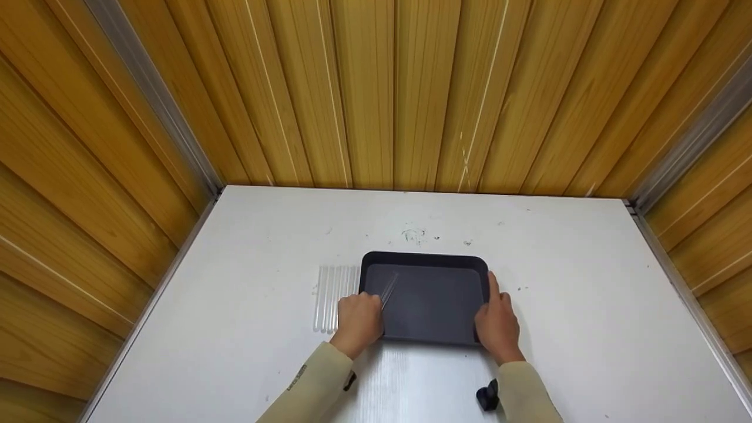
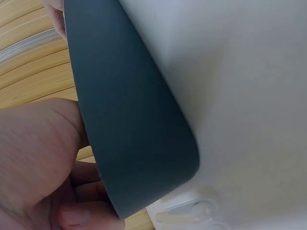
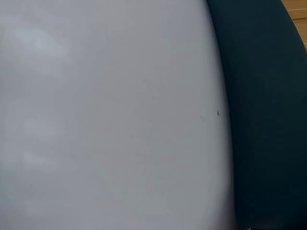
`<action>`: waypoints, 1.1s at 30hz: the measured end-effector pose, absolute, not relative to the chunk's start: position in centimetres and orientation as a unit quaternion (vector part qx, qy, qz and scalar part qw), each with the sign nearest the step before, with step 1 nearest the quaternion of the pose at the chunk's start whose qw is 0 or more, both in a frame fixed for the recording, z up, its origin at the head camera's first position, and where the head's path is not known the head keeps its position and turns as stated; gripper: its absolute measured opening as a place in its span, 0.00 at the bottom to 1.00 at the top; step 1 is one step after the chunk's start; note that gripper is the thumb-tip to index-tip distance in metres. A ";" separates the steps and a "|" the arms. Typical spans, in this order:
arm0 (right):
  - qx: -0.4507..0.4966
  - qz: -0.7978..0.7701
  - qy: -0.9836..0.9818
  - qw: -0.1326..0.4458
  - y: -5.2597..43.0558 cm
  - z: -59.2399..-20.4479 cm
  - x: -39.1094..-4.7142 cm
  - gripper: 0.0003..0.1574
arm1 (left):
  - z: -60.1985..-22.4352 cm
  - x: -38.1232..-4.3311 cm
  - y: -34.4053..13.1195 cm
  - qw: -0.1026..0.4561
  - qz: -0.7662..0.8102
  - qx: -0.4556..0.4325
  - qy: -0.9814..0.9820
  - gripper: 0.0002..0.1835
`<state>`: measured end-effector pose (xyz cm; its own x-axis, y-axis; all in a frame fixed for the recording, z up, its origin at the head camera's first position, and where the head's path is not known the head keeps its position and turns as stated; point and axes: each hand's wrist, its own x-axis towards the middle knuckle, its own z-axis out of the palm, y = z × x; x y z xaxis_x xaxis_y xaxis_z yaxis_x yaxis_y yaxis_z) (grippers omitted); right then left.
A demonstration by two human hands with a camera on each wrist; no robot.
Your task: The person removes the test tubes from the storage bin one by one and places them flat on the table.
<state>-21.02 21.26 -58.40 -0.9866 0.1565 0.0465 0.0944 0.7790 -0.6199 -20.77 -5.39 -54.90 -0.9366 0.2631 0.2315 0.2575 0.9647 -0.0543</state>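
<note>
A dark grey rectangular tray with low walls and rounded corners stands before me, a hand at each side. My left hand grips its left wall near the front corner, fingers curled; the left wrist view shows that hand straddling the rim. With the thumb over the rim and the fingers along the outside, my right hand holds the right wall. Thin clear tubes slant over the tray floor, their lower ends hidden by my left hand. The right wrist view shows mostly the tray's wall.
Several clear tubes lie side by side on the white table, just left of the tray. Wood-patterned panels rise behind and at both sides. Dark specks mark the tabletop behind the tray. Small black cameras sit at the wrists.
</note>
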 end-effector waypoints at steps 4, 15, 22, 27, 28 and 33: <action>-0.067 0.326 -0.942 0.046 21.3 -58.4 -21.0 0.42 | -54.7 -20.8 -5.4 0.107 0.006 -0.129 -0.986 0.08; -0.058 0.323 -0.942 0.065 21.2 -58.6 -20.9 0.42 | -53.6 -20.1 -5.6 0.148 -0.007 -0.139 -0.979 0.20; -0.067 0.320 -0.943 0.062 21.1 -58.5 -21.1 0.42 | -52.8 -19.7 -5.8 0.158 -0.022 -0.132 -0.978 0.14; -0.069 0.322 -0.943 0.053 21.2 -58.5 -21.1 0.42 | -52.5 -19.6 -6.1 0.163 -0.033 -0.130 -0.977 0.16; -0.068 0.322 -0.943 0.053 21.2 -58.5 -21.1 0.42 | -52.5 -19.6 -6.2 0.165 -0.035 -0.129 -0.977 0.16; -0.067 0.319 -0.944 0.059 21.2 -58.5 -21.1 0.42 | -52.3 -19.4 -6.8 0.178 -0.043 -0.126 -0.975 0.19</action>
